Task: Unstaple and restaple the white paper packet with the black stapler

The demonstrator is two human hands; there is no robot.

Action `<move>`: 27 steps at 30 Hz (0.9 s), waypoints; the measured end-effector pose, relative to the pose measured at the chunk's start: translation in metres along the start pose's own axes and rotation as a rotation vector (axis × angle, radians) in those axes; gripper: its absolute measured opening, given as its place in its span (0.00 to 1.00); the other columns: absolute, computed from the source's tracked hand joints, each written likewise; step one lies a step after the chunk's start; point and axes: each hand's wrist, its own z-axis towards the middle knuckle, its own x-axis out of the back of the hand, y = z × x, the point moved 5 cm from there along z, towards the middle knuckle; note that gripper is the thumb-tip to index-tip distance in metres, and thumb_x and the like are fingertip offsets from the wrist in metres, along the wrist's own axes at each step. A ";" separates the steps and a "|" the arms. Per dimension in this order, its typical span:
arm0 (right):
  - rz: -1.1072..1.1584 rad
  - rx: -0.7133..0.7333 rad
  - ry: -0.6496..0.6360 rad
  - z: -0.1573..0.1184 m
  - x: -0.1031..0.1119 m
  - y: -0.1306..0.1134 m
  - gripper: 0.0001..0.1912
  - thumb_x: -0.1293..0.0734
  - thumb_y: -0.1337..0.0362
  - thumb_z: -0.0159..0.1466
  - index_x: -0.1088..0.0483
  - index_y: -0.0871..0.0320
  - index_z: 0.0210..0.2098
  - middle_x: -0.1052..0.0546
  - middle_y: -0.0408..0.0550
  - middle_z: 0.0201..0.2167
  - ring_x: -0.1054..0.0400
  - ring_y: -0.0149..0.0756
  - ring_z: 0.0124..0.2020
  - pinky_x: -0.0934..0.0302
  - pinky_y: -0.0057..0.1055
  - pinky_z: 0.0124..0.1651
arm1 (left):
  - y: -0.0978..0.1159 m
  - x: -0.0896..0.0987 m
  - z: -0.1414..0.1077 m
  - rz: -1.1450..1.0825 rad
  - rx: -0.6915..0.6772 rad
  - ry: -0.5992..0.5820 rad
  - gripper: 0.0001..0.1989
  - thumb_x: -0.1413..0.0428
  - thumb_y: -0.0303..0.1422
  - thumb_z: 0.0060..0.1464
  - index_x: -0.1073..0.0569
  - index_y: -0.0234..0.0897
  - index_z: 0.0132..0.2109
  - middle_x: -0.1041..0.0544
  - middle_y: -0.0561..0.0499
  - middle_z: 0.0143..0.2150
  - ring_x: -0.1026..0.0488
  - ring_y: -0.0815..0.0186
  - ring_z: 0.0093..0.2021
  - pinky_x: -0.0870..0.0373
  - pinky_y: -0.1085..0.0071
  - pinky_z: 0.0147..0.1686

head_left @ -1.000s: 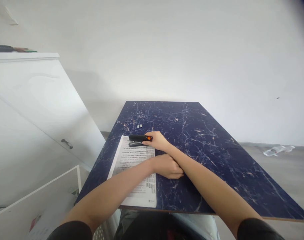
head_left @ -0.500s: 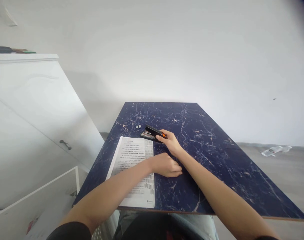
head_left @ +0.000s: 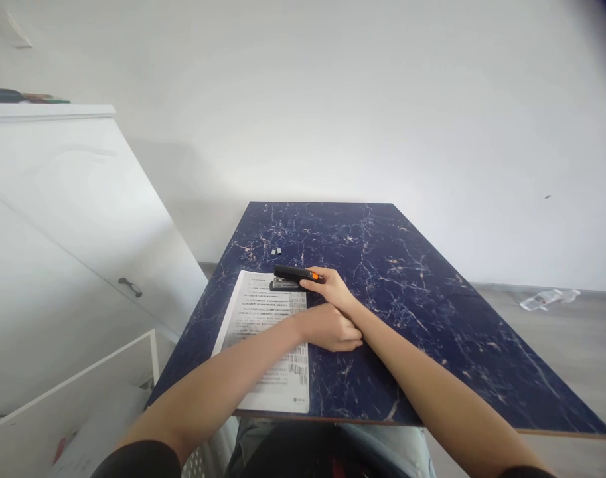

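Note:
My right hand (head_left: 327,287) is wrapped around the rear of a black stapler (head_left: 287,275) with an orange patch. The stapler's jaws gape toward the left, and its front end lies over the top right part of a printed sheet of paper (head_left: 263,392). My left hand (head_left: 332,328) is closed with its fingers curled under, just right of the paper and against my right wrist. Whether anything is inside that hand is hidden. My left forearm crosses over the lower half of the paper.
Two small silvery pieces (head_left: 276,251), perhaps staple strips, lie beyond the stapler on the dark blue marbled table (head_left: 372,245). A white cabinet (head_left: 74,219) stands at the left. On the floor at the right is a clear plastic object (head_left: 541,301).
My right hand has brought the stapler left and nearer to me, turning it more level, so that it now overlaps the paper's top. My left hand has stayed in place.

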 end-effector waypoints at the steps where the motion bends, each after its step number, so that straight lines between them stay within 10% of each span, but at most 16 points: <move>1: 0.000 -0.001 0.002 0.000 0.001 0.000 0.19 0.26 0.53 0.58 0.21 0.58 0.44 0.22 0.45 0.36 0.31 0.36 0.36 0.36 0.33 0.44 | 0.000 0.000 0.000 0.001 0.000 0.002 0.15 0.48 0.34 0.64 0.24 0.37 0.30 0.20 0.50 0.28 0.24 0.67 0.28 0.31 0.68 0.29; 18: 0.001 -0.034 0.074 -0.003 0.007 0.002 0.20 0.25 0.51 0.57 0.21 0.58 0.42 0.23 0.44 0.34 0.31 0.37 0.36 0.36 0.34 0.44 | 0.002 0.006 0.002 -0.025 -0.020 0.065 0.14 0.47 0.32 0.64 0.24 0.36 0.29 0.21 0.50 0.27 0.26 0.67 0.27 0.33 0.68 0.28; 27: 0.632 -0.190 0.253 -0.006 0.007 0.012 0.15 0.23 0.56 0.58 0.27 0.54 0.41 0.25 0.46 0.41 0.27 0.40 0.46 0.26 0.41 0.50 | -0.002 0.003 -0.002 0.004 0.075 0.038 0.15 0.48 0.35 0.65 0.23 0.38 0.32 0.21 0.50 0.28 0.25 0.67 0.28 0.37 0.68 0.26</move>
